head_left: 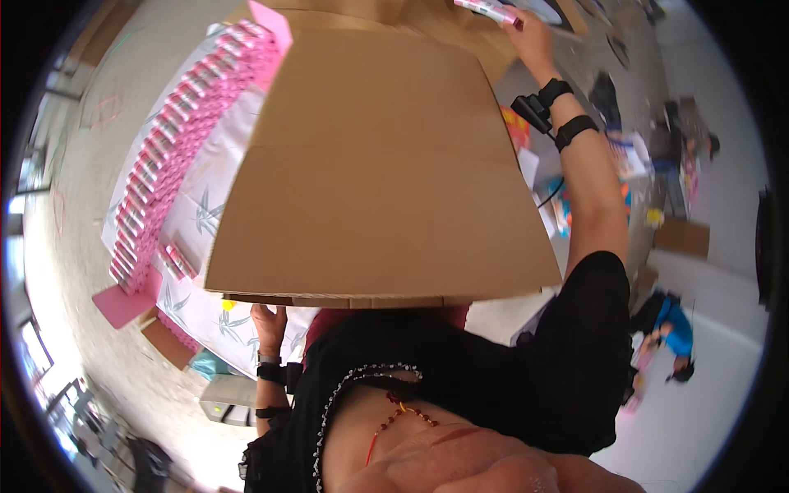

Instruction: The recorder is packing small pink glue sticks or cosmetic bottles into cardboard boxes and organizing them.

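Note:
A large brown cardboard box fills the middle of the view, with one broad flat panel turned up toward me. My left hand is at the box's near lower edge, gripping it from underneath; the fingertips are partly hidden by the cardboard. Up at the far right, beyond the box, my right hand is raised with its fingers closed on the end of a slim pink-and-white tube. Black straps with a small device circle my right wrist and forearm.
Left of the box stands a table with a white leaf-patterned cloth. A long row of similar tubes stands in pink trays on it, and a few loose tubes lie nearby. Another person in blue is at the right, near cartons.

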Motion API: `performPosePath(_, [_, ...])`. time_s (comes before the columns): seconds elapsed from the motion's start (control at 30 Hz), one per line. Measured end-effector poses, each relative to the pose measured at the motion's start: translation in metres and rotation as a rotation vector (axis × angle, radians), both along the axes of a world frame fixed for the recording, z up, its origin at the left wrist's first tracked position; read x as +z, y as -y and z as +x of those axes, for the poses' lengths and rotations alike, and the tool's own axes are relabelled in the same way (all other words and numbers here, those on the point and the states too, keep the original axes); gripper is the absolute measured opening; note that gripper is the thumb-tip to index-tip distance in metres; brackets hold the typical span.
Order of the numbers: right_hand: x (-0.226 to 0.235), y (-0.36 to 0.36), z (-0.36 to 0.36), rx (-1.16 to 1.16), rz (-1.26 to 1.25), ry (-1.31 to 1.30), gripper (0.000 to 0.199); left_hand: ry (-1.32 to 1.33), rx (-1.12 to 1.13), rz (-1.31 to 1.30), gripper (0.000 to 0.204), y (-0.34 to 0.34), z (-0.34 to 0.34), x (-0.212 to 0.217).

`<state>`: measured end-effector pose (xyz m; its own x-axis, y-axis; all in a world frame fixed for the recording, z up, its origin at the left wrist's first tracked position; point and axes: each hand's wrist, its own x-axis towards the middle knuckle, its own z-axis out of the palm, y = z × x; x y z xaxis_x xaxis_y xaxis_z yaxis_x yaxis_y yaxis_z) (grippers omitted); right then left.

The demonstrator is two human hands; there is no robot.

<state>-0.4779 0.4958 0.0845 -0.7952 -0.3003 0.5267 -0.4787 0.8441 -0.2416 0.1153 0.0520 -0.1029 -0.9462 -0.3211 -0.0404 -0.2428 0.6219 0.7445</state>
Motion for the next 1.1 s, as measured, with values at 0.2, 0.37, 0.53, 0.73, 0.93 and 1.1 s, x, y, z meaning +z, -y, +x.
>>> performPosePath(0.2, [-0.159,-0.144,0.134,-0.340,-0.276,0.365,0.036,-0.092,0.044,0.031,0.007,-0.004,0.009,0.014])
performPosePath(0.37, [-0.226,-0.104,0.183,-0.222,-0.220,0.622,0.030,-0.059,-0.032,0.102,0.037,-0.008,-0.011,0.049])
performPosePath(0.53, [-0.279,-0.007,0.246,0.166,0.063,0.532,0.031,0.004,0.075,0.109,0.032,-0.005,0.023,0.032])
performPosePath(0.73, [-0.314,-0.100,0.256,0.263,0.357,0.262,0.034,-0.084,0.306,0.004,0.030,-0.001,0.052,0.004])
performPosePath(0.93, [-0.286,-0.307,0.304,0.236,0.691,-0.017,0.037,-0.243,0.673,-0.278,0.050,0.042,0.031,-0.028])
performPosePath(1.1, [-0.206,-0.165,0.370,-0.438,-0.723,0.200,0.035,-0.061,0.663,-0.390,0.055,0.077,0.057,-0.033])
